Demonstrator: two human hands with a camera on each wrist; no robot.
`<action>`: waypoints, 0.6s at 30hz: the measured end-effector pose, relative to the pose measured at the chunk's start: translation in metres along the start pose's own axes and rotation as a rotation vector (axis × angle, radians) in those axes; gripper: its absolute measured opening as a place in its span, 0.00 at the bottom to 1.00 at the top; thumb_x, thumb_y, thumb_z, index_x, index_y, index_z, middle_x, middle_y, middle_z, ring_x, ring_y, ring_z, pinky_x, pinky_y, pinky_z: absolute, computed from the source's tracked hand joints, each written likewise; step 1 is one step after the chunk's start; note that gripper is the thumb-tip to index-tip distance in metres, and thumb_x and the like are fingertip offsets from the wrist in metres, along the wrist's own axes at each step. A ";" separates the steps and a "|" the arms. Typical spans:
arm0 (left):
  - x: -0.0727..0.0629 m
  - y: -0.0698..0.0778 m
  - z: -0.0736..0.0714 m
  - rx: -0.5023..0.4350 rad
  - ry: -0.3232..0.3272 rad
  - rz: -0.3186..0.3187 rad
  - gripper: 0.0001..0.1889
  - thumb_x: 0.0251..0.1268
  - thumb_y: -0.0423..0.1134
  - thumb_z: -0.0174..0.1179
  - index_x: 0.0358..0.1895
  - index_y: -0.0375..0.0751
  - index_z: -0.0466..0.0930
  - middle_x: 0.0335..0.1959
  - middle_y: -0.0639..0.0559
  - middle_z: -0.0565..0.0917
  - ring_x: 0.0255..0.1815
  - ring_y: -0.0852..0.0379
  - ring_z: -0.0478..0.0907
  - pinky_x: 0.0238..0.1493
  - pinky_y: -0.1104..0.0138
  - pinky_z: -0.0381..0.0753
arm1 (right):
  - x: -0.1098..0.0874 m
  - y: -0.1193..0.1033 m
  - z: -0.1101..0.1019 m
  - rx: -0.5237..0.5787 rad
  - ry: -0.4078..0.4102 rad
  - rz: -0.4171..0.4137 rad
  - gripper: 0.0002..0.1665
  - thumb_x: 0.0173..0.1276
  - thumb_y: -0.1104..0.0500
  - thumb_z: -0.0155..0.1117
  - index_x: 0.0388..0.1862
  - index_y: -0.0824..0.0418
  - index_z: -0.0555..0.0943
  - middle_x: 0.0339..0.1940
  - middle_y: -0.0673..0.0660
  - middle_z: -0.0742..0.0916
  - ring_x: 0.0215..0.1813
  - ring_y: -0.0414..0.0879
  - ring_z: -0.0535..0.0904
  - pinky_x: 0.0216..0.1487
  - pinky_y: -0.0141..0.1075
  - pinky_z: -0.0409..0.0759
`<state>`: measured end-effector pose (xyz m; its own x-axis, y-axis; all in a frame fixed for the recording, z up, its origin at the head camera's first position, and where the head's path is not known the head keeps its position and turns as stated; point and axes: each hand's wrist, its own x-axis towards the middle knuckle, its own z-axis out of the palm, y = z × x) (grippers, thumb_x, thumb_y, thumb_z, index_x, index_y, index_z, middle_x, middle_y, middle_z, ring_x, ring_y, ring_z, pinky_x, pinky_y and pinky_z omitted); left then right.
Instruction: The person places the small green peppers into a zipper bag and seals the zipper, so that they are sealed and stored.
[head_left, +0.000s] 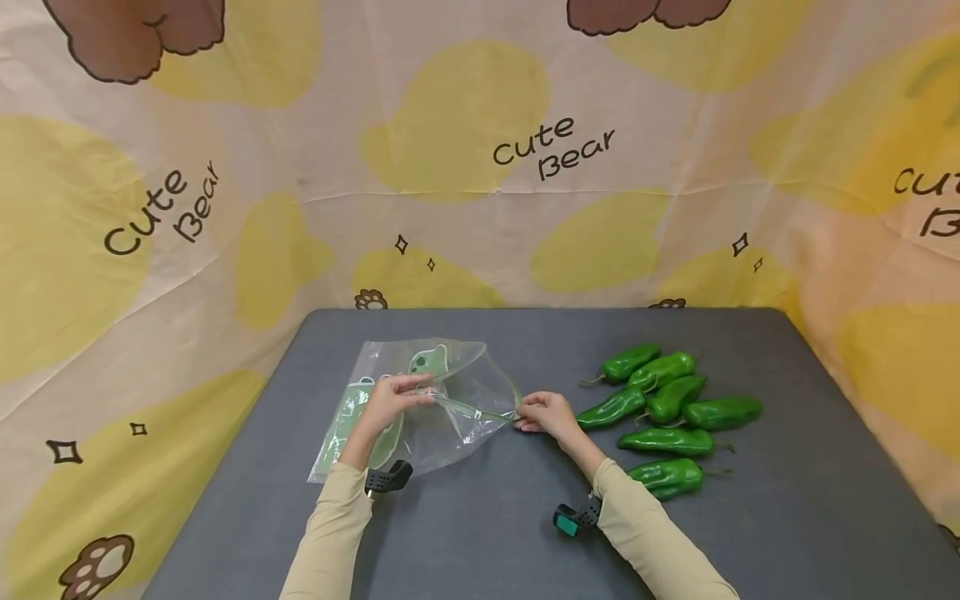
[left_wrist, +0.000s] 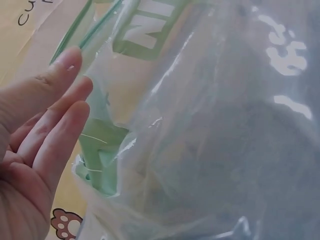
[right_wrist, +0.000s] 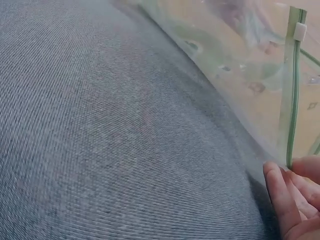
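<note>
A clear slider zip bag (head_left: 450, 433) with green prints lies on the left half of the table, its mouth parted and raised toward the right. My left hand (head_left: 392, 404) is at the left end of that mouth. In the left wrist view its thumb (left_wrist: 67, 60) touches the green-edged rim, the other fingers straight just below. With thumb and fingertips my right hand (head_left: 546, 414) pinches the right end of the rim. The right wrist view shows a white slider (right_wrist: 300, 32) on the green zip strip (right_wrist: 294, 100), up from the pinching fingertips.
Several green peppers (head_left: 678, 408) lie on the right of the grey table (head_left: 480, 542). One pepper (head_left: 666, 477) is partly behind my right forearm. A printed cloth (head_left: 457, 158) hangs behind the table and at both sides.
</note>
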<state>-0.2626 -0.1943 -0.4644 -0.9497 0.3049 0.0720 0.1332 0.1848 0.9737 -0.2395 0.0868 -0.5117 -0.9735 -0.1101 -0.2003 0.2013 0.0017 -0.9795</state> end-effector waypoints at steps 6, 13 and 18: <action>-0.005 0.013 0.006 -0.027 -0.009 0.030 0.19 0.50 0.23 0.62 0.48 0.19 0.72 0.41 0.30 0.77 0.37 0.59 0.80 0.39 0.66 0.78 | 0.000 -0.007 0.001 0.032 -0.001 -0.033 0.12 0.57 0.70 0.61 0.38 0.78 0.76 0.23 0.63 0.83 0.21 0.43 0.80 0.26 0.33 0.80; -0.005 0.020 0.009 0.006 -0.023 0.011 0.19 0.52 0.24 0.61 0.48 0.19 0.72 0.42 0.30 0.77 0.38 0.59 0.80 0.42 0.57 0.76 | 0.002 -0.009 0.001 0.032 -0.020 -0.035 0.12 0.58 0.69 0.60 0.39 0.78 0.76 0.22 0.61 0.83 0.21 0.43 0.80 0.26 0.33 0.80; -0.002 0.019 0.010 0.019 -0.027 0.028 0.17 0.52 0.24 0.61 0.47 0.19 0.74 0.41 0.30 0.78 0.37 0.60 0.80 0.42 0.56 0.76 | 0.002 -0.010 -0.002 0.071 -0.019 -0.024 0.13 0.59 0.69 0.60 0.40 0.79 0.75 0.23 0.62 0.83 0.21 0.42 0.80 0.26 0.33 0.80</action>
<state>-0.2551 -0.1821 -0.4483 -0.9375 0.3352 0.0934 0.1656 0.1938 0.9670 -0.2442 0.0883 -0.5022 -0.9760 -0.1285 -0.1760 0.1861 -0.0714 -0.9799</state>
